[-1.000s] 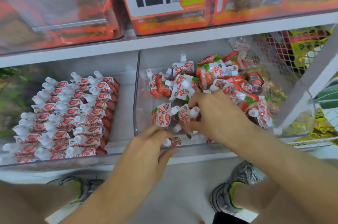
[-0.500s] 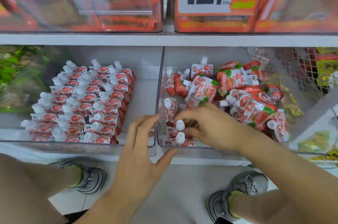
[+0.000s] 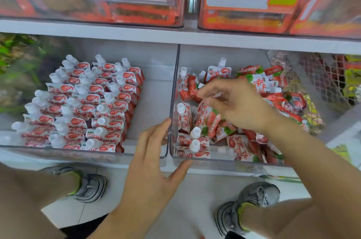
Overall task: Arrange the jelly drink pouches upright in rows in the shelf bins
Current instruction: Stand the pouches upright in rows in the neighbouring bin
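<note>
Both forearms are left bare, with no sleeves, rings or watch to be seen on the left hand (image 3: 150, 168) or the right hand (image 3: 237, 105). Below the shelf edge (image 3: 78, 28), grey mesh trainers (image 3: 252, 205) with neon-yellow collar linings are worn.

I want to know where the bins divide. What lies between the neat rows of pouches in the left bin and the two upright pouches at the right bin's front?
In the head view: bare left bin floor, both bins' clear walls, and the left hand.

Red-white pouches (image 3: 86, 106) upright, rowed, left bin (image 3: 152, 102); jumbled right bin (image 3: 224, 160).
</note>
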Demonstrator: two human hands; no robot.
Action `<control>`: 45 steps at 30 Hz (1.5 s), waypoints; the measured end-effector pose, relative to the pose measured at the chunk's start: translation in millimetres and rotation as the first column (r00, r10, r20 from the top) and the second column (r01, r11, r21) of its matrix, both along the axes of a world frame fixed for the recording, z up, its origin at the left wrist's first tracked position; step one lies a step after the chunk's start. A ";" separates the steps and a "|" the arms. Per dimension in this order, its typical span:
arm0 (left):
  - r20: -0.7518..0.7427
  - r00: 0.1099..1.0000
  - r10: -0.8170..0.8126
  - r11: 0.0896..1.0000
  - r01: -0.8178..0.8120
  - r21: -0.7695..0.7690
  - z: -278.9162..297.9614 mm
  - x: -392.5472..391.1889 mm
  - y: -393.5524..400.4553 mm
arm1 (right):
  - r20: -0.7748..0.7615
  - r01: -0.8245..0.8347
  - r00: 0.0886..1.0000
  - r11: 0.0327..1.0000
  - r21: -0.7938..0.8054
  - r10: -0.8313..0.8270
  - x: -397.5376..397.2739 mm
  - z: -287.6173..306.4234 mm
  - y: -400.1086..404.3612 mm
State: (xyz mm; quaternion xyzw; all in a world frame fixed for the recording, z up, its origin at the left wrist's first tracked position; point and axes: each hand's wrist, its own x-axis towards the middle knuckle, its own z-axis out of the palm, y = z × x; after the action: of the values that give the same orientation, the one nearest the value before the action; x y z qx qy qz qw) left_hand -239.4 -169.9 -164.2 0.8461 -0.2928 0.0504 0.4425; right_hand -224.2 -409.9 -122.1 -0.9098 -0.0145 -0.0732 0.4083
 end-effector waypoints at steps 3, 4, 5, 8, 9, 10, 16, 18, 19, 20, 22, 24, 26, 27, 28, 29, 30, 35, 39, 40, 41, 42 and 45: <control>0.009 1.000 -0.010 1.000 0.010 0.008 0.5 -0.2 0.4 | -0.168 -0.183 0.975 0.955 -0.235 0.146 19.3 -12.9 7.2; 0.011 1.000 -0.014 1.000 0.013 0.011 0.8 0.1 0.8 | -0.226 -0.242 0.957 0.926 -0.290 0.180 23.6 -16.8 8.6; 0.017 1.000 -0.015 1.000 0.015 0.014 1.2 0.3 1.1 | -0.268 -0.279 0.943 0.906 -0.318 0.197 26.5 -20.1 9.6; 0.038 0.999 -0.012 1.000 0.012 0.009 1.3 0.3 0.8 | -0.263 -0.275 0.945 0.908 -0.317 0.195 29.1 -21.7 8.9; 0.043 0.999 -0.012 1.000 0.012 0.008 0.8 0.2 0.8 | -0.251 -0.277 0.948 0.900 -0.337 0.198 28.2 -18.7 8.9; 0.046 0.999 -0.012 1.000 0.012 0.008 0.1 0.1 0.9 | -0.256 -0.285 0.946 0.885 -0.369 0.197 27.3 -16.3 8.2; 0.049 0.999 -0.017 1.000 0.016 0.005 -0.6 -0.1 2.9 | -0.295 -0.184 0.955 0.838 -0.514 0.029 7.0 -2.2 -5.8; 0.049 0.999 -0.019 1.000 0.019 0.002 -0.9 -0.4 3.5 | -0.277 -0.123 0.959 0.782 -0.610 -0.065 -1.4 10.9 -18.4; 0.053 0.998 -0.020 1.000 0.020 0.002 -1.0 -0.5 3.8 | -0.259 -0.096 0.960 0.738 -0.668 -0.110 -5.9 17.2 -25.4; 0.055 0.998 -0.020 1.000 0.020 0.003 -1.3 -0.5 3.9 | -0.236 -0.067 0.962 0.712 -0.699 -0.141 -9.8 21.7 -30.9; 0.054 0.998 -0.021 1.000 0.021 0.007 -1.5 -1.0 3.2 | -0.136 0.009 0.982 0.755 -0.656 -0.130 -15.2 23.5 -33.8; 0.053 0.998 -0.017 1.000 0.017 0.005 -1.4 -2.0 2.2 | -0.012 0.045 0.998 0.836 -0.546 -0.061 -13.6 16.9 -22.6; 0.043 0.999 -0.016 1.000 0.015 0.004 -1.1 -2.6 1.6 | -0.043 -0.023 0.999 0.890 -0.455 0.004 -5.1 0.8 -8.3; 0.039 0.999 -0.016 1.000 0.016 0.005 -0.8 -2.7 1.8 | -0.088 -0.064 0.996 0.906 -0.419 0.030 -1.2 -8.9 -1.1; 0.036 0.999 -0.018 1.000 0.018 0.008 -0.7 -2.3 2.0 | -0.125 -0.094 0.991 0.919 -0.384 0.049 2.2 -17.6 5.5; 0.036 0.999 -0.022 1.000 0.022 0.012 -0.8 -1.8 2.4 | -0.148 -0.108 0.987 0.929 -0.353 0.059 4.6 -23.6 10.7; 0.036 0.999 -0.024 1.000 0.024 0.017 -1.0 -1.5 2.7 | -0.155 -0.110 0.986 0.942 -0.316 0.063 6.6 -27.7 13.8; 0.012 1.000 -0.012 0.999 0.011 0.033 -2.1 -1.3 4.0 | -0.145 -0.014 0.989 0.994 -0.109 -0.002 9.1 -32.1 9.4; -0.007 0.999 -0.043 0.999 0.043 0.021 -1.5 -0.7 4.8 | -0.284 -0.164 0.952 0.972 -0.167 0.111 8.8 -29.0 6.1; -0.025 0.998 -0.050 0.999 0.050 0.019 0.7 0.1 5.4 | -0.361 -0.196 0.922 0.972 -0.126 0.139 9.1 -24.9 2.4; -0.048 0.997 -0.054 0.998 0.055 0.013 5.2 1.3 6.4 | -0.436 -0.218 0.884 0.974 -0.065 0.168 9.0 -21.0 -2.4; -0.053 0.997 -0.051 0.999 0.052 0.010 11.3 3.4 7.0 | -0.501 -0.234 0.842 0.972 -0.009 0.198 7.9 -17.3 -6.6; 0.127 0.990 -0.054 0.997 0.046 0.062 40.2 12.5 2.2 | -0.557 -0.285 0.788 0.957 0.044 0.260 4.0 -11.5 -13.4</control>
State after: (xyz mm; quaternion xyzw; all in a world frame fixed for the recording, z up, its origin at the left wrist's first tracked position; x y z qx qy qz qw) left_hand -226.9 -167.7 -124.0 0.8462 -0.3432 0.0851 0.3987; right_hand -220.2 -423.3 -133.6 -0.8881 -0.0275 0.2552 0.3814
